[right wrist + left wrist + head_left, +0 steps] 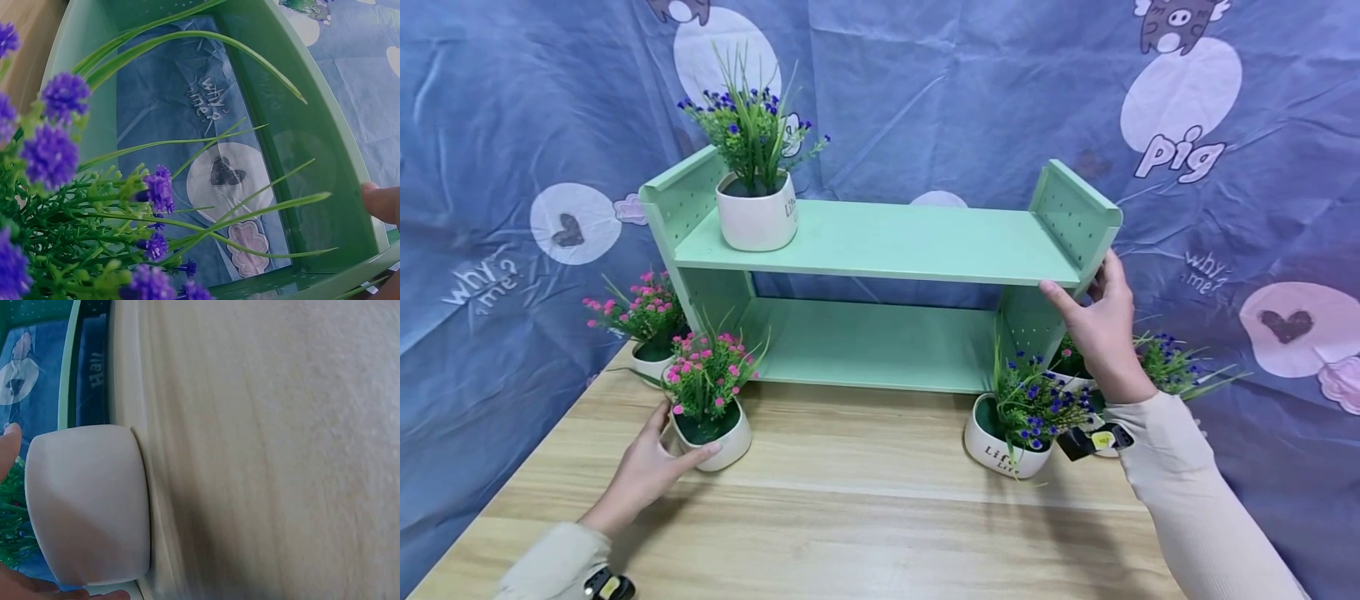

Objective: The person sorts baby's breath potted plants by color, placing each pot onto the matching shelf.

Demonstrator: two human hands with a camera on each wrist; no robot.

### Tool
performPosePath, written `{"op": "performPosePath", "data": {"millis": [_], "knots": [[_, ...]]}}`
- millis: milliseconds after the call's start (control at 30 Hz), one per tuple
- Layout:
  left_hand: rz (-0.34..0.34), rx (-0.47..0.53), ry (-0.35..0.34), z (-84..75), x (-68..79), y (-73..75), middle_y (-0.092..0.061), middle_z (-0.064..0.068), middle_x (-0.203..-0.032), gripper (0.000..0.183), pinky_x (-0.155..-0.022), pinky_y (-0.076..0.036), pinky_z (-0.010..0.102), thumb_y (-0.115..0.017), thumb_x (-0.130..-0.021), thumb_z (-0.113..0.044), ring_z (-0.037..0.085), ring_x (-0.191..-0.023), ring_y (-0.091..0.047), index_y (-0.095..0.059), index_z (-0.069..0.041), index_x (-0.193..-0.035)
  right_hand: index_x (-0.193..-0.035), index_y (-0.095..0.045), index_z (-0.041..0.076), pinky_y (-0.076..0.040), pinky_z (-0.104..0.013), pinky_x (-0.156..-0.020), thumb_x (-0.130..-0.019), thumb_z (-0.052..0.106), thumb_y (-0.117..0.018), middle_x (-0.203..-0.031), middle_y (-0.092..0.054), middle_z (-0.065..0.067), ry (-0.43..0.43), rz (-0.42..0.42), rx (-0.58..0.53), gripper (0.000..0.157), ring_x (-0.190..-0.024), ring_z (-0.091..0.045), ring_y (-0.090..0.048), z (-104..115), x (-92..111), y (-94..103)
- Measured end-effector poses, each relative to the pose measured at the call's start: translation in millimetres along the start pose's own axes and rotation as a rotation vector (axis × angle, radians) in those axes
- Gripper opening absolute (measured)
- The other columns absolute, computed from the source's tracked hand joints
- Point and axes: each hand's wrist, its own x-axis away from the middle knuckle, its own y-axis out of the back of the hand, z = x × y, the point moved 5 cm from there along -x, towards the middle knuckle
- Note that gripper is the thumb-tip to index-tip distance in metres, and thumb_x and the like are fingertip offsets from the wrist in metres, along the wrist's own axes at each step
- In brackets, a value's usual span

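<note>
My left hand point(643, 467) is around a white pot of pink artificial flowers point(711, 375), which sits on the table before the shelf's left end. Its thumb lies toward the pot's front and its other fingers at the left side. In the left wrist view the plain pot point(87, 494) stands between thumb and fingers; the thumb's contact is unclear. A two-tier mint-green shelf point(887, 237) has its right side panel gripped by my right hand point(1105, 329). The right thumb presses the front edge, and the other fingers are partly hidden behind the panel.
A blue-flowered pot point(758, 218) stands on the upper tier's left. Another point(1007, 454) is at the shelf's front right. More potted plants stand behind the left end point(651, 321) and around the right forearm point(1172, 362). A blue patterned cloth point(925, 108) hangs behind the wooden table point(850, 483).
</note>
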Motion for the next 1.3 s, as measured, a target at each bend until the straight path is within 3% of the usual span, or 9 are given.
{"op": "performPosePath", "data": {"millis": [400, 633, 800, 933, 1167, 1300], "knots": [[0.037, -0.012, -0.035, 2.9, -10.3, 0.2, -0.022, 0.042, -0.144, 0.114, -0.108, -0.029, 0.058, -0.078, -0.080, -0.036, 0.054, -0.131, -0.028, 0.001, 0.011, -0.148, -0.149, -0.027, 0.029, -0.046, -0.037, -0.099, -0.089, 0.021, -0.069, -0.142, -0.043, -0.007, 0.001, 0.003, 0.015, 0.074, -0.127, -0.023, -0.045, 0.5, 0.1, -0.1], [0.174, 0.016, -0.121, 2.6, -17.0, -3.8, -0.029, 0.042, -0.141, 0.093, -0.103, -0.033, 0.055, -0.074, -0.084, -0.029, 0.054, -0.128, -0.034, -0.018, 0.015, -0.144, -0.149, -0.027, 0.029, -0.046, -0.036, -0.100, -0.089, 0.020, -0.069, -0.142, -0.043, -0.008, 0.002, 0.002, 0.014, 0.074, -0.127, -0.023, -0.045, 0.4, 0.1, -0.6], [0.261, -0.020, -0.154, 2.2, -20.4, -0.2, -0.030, 0.044, -0.138, 0.090, -0.103, -0.033, 0.055, -0.071, -0.087, -0.027, 0.054, -0.127, -0.034, -0.018, 0.022, -0.139, -0.149, -0.027, 0.029, -0.046, -0.035, -0.099, -0.089, 0.019, -0.069, -0.142, -0.044, -0.007, 0.002, -0.003, 0.001, 0.075, -0.127, -0.022, -0.045, 0.2, -0.4, -0.5], [0.237, -0.048, -0.180, 5.6, -21.3, 7.9, -0.033, 0.044, -0.136, 0.084, -0.100, -0.037, 0.054, -0.070, -0.089, -0.026, 0.055, -0.124, -0.038, -0.023, 0.027, -0.135, -0.149, -0.027, 0.029, -0.046, -0.035, -0.100, -0.088, 0.018, -0.070, -0.142, -0.043, -0.007, 0.004, -0.004, -0.013, 0.075, -0.127, -0.023, -0.046, -0.4, -1.3, -0.8], [0.167, -0.013, -0.178, 17.7, -19.9, 22.2, -0.037, 0.032, -0.143, 0.076, -0.099, -0.042, 0.044, -0.063, -0.093, -0.029, 0.046, -0.126, -0.043, -0.025, 0.013, -0.144, -0.150, -0.026, 0.029, -0.045, -0.038, -0.101, -0.089, 0.019, -0.069, -0.143, -0.042, -0.007, 0.002, 0.004, -0.018, 0.075, -0.128, -0.022, -0.044, -2.3, -2.0, -1.5], [0.142, 0.007, -0.164, 21.6, -17.6, 24.4, -0.037, 0.030, -0.143, 0.075, -0.098, -0.044, 0.031, -0.062, -0.094, -0.029, 0.044, -0.127, -0.043, -0.024, 0.011, -0.145, -0.150, -0.026, 0.029, -0.045, -0.038, -0.101, -0.089, 0.020, -0.069, -0.143, -0.042, -0.007, -0.003, 0.007, -0.010, 0.075, -0.129, -0.023, -0.044, -3.4, -2.1, -1.3]]}}
